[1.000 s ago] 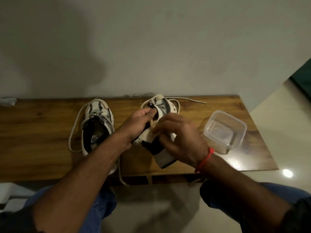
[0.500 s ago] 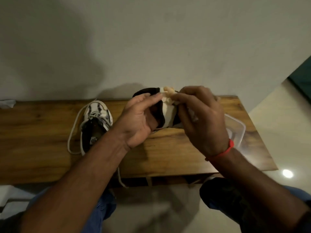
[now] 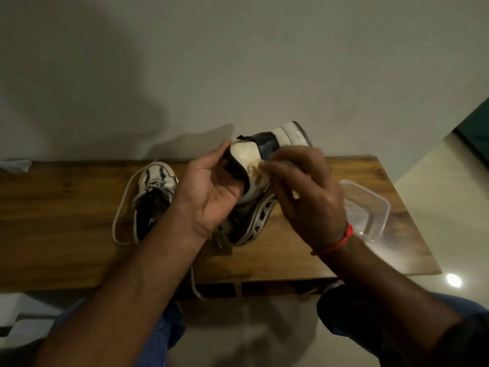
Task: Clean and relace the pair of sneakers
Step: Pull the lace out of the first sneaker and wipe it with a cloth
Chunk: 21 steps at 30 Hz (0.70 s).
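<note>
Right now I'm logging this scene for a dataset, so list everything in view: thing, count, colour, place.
held sneaker: 1, white and black, lifted above the table, sole side facing right
second sneaker: 1, white and black, laced, on the table left of the hands
container: 1, clear plastic, table's right end
table: 1, brown wood, against the wall
white object: 1, table's far left edge, unclear
left hand: grips held sneaker
right hand: on held sneaker, red wrist thread; grip unclear

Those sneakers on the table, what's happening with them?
A person is cleaning them. The left hand holds one sneaker up off the wooden table, while the right hand works at a brownish mark on its heel. The other sneaker lies on the table with loose laces, and a clear plastic container sits to the right.
</note>
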### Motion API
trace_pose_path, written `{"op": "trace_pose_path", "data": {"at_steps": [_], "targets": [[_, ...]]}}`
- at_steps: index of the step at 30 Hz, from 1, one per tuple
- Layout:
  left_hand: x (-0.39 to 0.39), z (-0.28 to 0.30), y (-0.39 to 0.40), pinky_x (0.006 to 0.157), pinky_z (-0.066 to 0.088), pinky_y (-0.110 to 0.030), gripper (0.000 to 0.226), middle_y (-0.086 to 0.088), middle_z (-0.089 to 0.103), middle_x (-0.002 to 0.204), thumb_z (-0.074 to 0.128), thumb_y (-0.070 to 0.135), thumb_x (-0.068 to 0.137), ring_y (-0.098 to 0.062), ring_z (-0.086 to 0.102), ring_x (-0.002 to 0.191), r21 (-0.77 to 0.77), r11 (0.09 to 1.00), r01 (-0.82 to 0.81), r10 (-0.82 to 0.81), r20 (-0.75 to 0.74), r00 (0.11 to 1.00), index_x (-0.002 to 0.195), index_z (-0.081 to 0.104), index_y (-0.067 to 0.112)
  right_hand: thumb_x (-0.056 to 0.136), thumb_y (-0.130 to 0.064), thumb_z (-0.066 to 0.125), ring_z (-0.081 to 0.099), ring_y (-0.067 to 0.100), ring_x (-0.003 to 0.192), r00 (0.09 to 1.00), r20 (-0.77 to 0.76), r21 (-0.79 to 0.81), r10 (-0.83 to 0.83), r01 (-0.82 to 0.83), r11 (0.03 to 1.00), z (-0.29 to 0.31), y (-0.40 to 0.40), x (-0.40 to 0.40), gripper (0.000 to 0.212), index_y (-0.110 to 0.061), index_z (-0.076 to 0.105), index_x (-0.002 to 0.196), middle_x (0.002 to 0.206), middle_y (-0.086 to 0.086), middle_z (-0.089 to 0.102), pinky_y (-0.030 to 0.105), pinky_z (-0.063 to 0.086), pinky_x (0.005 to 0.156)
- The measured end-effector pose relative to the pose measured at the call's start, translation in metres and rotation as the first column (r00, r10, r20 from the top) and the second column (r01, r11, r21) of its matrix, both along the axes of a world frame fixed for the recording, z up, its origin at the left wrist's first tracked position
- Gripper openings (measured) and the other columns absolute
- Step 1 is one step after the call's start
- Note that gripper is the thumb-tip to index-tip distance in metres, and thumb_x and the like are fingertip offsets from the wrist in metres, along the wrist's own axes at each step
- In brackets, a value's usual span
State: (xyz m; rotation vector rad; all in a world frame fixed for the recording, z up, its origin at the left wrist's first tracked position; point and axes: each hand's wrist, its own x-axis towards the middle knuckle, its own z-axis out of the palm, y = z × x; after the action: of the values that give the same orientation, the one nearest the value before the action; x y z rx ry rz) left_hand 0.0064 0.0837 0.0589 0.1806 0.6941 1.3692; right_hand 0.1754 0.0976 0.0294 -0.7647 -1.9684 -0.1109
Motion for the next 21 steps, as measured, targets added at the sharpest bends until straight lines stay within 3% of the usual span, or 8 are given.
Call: {"op": "trace_pose_path", "data": {"at_steps": [5,7,10,14,16,18,21], "targets": [[0.009,0.003,-0.004,0.075,0.063,-0.031,0.023,-0.015,0.074,0.097,0.053,0.016,0.102,-0.024,0.072,0.088,-0.021,0.999,0.036,-0.036,-0.014,0.999,0.107,0.068,-0.001,0.096,-0.018,0.063,0.057,0.028,0.098,0.995,-0.051,0.001,-0.089,0.089,0.996,-0.004,0.002,0.0,0.021,-0.001,0.075,0.101,0.111,0.011,0.059,0.045,0.053,0.073],[0.01,0.003,-0.003,0.075,0.063,-0.031,0.022,-0.015,0.074,0.097,0.053,0.016,0.102,-0.024,0.073,0.086,-0.021,0.999,0.026,-0.027,-0.01,1.0,0.107,0.068,-0.001,0.095,-0.017,0.065,0.054,0.026,0.096,0.993,-0.061,0.01,-0.105,0.106,0.994,-0.013,0.001,-0.002,0.019,-0.002,0.074,0.102,0.105,0.015,0.064,0.038,0.05,0.076],[0.009,0.0,-0.001,0.078,0.063,-0.033,0.022,-0.015,0.075,0.098,0.053,0.015,0.102,-0.024,0.075,0.086,-0.019,1.0,0.009,-0.009,-0.004,1.0,0.11,0.067,0.0,0.096,-0.015,0.063,0.053,0.024,0.096,0.994,-0.076,-0.005,-0.073,0.073,0.997,-0.025,-0.002,-0.003,0.015,-0.006,0.068,0.107,0.103,0.017,0.065,0.018,0.037,0.091],[0.003,-0.001,0.003,0.08,0.063,-0.034,0.026,-0.015,0.075,0.104,0.053,0.018,0.102,-0.025,0.075,0.091,-0.016,1.0,-0.004,0.004,-0.018,1.0,0.117,0.066,0.002,0.097,-0.012,0.06,0.055,0.025,0.097,0.998,-0.068,-0.06,-0.016,0.011,0.998,-0.038,-0.003,-0.003,0.015,-0.006,0.066,0.11,0.107,0.016,0.063,0.02,0.041,0.088],[0.002,0.0,0.002,0.083,0.062,-0.032,0.033,-0.014,0.073,0.11,0.055,0.028,0.102,-0.022,0.074,0.096,-0.003,0.997,0.08,-0.08,-0.135,0.988,0.122,0.066,0.004,0.098,-0.012,0.06,0.055,0.024,0.1,0.997,-0.064,-0.06,0.032,-0.036,0.998,-0.039,-0.004,-0.003,0.015,-0.008,0.06,0.112,0.114,0.011,0.056,0.025,0.047,0.087],[0.005,-0.001,-0.001,0.088,0.058,-0.032,0.041,-0.01,0.073,0.114,0.054,0.041,0.1,-0.02,0.071,0.101,0.01,0.983,0.181,-0.164,-0.382,0.909,0.124,0.066,0.01,0.097,-0.012,0.06,0.055,0.023,0.103,0.996,-0.056,-0.053,0.063,-0.066,0.996,-0.038,-0.004,-0.002,0.013,-0.01,0.057,0.11,0.117,0.007,0.051,0.027,0.049,0.087],[0.009,-0.009,-0.005,0.092,0.054,-0.038,0.037,-0.001,0.076,0.109,0.052,0.053,0.1,-0.016,0.07,0.102,0.066,0.956,0.286,-0.134,-0.767,0.627,0.114,0.069,0.024,0.099,-0.015,0.057,0.057,0.025,0.103,0.997,-0.041,-0.082,0.059,-0.062,0.995,-0.042,0.0,0.0,0.01,-0.009,0.059,0.108,0.117,0.008,0.051,0.03,0.052,0.086]]}}
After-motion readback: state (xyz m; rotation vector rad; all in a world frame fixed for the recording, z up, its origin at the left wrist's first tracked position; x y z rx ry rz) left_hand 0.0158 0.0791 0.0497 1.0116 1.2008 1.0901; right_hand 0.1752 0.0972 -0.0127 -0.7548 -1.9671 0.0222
